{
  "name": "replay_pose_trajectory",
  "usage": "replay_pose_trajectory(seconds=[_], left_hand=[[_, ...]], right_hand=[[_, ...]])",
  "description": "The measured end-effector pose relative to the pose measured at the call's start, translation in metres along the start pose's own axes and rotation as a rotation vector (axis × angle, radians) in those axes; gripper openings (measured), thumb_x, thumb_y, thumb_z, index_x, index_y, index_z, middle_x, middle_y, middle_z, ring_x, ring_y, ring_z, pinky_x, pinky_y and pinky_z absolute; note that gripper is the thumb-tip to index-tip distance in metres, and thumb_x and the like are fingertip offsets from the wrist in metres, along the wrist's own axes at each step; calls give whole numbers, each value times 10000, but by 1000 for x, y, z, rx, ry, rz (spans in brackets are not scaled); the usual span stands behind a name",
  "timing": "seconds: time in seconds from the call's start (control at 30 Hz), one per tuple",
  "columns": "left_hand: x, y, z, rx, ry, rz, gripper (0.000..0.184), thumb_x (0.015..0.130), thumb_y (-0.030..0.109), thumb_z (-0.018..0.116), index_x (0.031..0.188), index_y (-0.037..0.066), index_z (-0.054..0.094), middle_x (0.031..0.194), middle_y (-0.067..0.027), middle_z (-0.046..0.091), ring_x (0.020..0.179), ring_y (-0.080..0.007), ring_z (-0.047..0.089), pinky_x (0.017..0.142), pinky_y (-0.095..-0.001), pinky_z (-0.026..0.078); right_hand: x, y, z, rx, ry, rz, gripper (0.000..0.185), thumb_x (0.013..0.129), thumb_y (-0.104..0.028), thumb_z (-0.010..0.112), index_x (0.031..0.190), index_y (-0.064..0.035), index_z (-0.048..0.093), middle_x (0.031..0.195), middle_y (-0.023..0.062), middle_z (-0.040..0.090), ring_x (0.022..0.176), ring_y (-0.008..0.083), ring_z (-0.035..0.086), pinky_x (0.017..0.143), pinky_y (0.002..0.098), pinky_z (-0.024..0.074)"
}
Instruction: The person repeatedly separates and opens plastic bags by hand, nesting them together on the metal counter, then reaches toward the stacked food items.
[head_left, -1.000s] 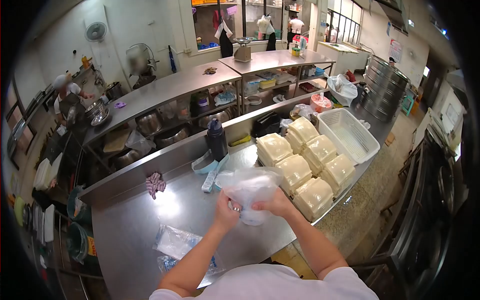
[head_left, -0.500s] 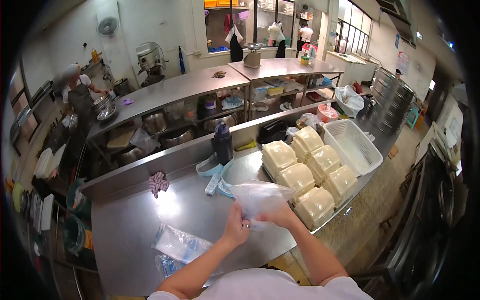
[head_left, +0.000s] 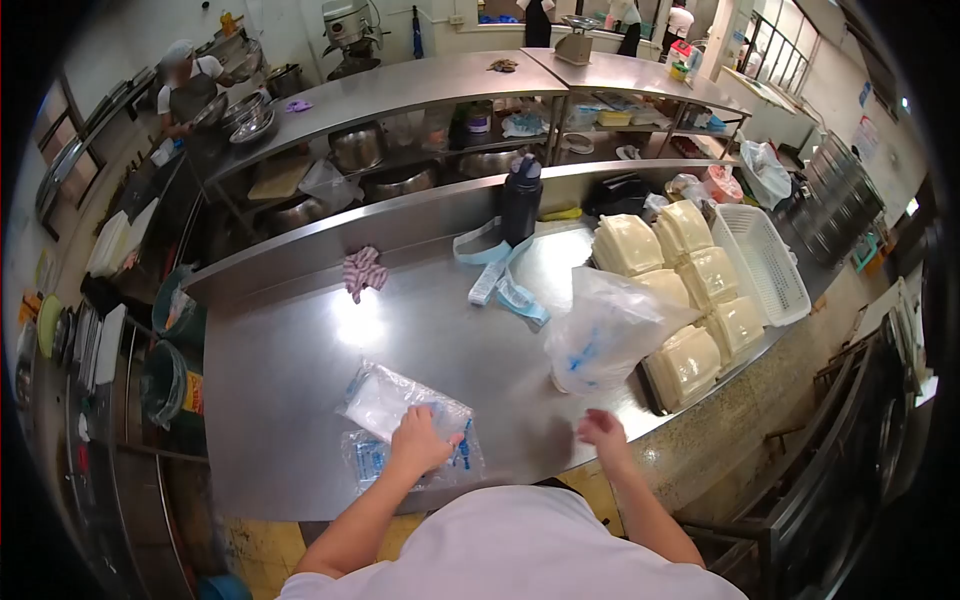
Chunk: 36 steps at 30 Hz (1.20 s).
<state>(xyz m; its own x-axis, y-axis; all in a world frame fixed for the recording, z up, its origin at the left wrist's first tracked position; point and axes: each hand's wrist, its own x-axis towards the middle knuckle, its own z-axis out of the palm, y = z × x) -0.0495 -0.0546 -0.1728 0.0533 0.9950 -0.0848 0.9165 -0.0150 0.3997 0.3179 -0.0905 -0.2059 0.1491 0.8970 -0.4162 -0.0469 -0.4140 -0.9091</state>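
Observation:
My left hand rests on a flat packet of clear plastic bags near the front of the steel table, its fingers bent over the packet's right part. Whether it pinches anything is hard to see. To the right, my right hand hangs over the table edge, blurred, with its fingers partly curled. Just beyond it an opened clear bag with blue print stands by itself, leaning against wrapped pale stacks. A second plastic packet lies partly beneath the first.
A dark bottle stands near the raised back edge, beside a light blue strap. A striped cloth lies left of them. At the right is a white basket. A person stands among metal bowls at the far left.
Both hands have let go of the clear bag, which now stands on the table. My left hand has moved left to the packet; my right hand has drawn back. The view has tilted down.

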Motion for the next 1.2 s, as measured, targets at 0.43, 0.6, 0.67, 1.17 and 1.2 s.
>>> replay_pose_trajectory(seconds=[0.43, 0.6, 0.67, 1.17, 1.2], left_hand=[[-19, 25, -35, -717, -2, 70, 105, 928, 110, 664, 948, 10, 637, 813, -151, 678, 715, -273, 649, 677, -382, 520], [-32, 28, -26, -869, -378, 212, 227, 937, 169, 710, 1097, 9, 694, 950, -120, 736, 777, -154, 661, 724, -327, 545], [-36, 44, -50, -842, -416, 264, 251, 934, 179, 720, 1119, 10, 703, 966, -109, 742, 786, -149, 666, 737, -309, 548], [31, 174, 28, -714, -694, 81, 231, 960, 188, 693, 1140, 47, 718, 922, -55, 740, 798, -115, 646, 747, -286, 534], [32, 194, 31, -695, -755, 58, 245, 962, 201, 691, 1152, 48, 714, 927, -59, 742, 802, -120, 649, 759, -291, 537]], right_hand=[[-6, -31, 211, 404, -446, 208, 489, 930, -372, 719, 1237, -9, 603, 1109, 97, 665, 984, 191, 635, 828, 314, 498], [-13, -21, 173, 449, -351, 431, 263, 931, -204, 684, 1072, 17, 660, 978, 112, 693, 820, 209, 678, 764, 367, 545], [-23, 0, 140, 316, -201, 236, 312, 894, -173, 708, 1116, 39, 650, 1000, 121, 694, 829, 206, 677, 769, 363, 545], [5, -259, -211, -137, 431, -484, 165, 850, 2, 662, 998, 0, 734, 817, 2, 674, 731, 93, 602, 671, 268, 496], [27, -271, -217, -203, 461, -455, 155, 884, -3, 639, 1014, 9, 724, 826, 4, 666, 785, 98, 618, 707, 270, 499]])
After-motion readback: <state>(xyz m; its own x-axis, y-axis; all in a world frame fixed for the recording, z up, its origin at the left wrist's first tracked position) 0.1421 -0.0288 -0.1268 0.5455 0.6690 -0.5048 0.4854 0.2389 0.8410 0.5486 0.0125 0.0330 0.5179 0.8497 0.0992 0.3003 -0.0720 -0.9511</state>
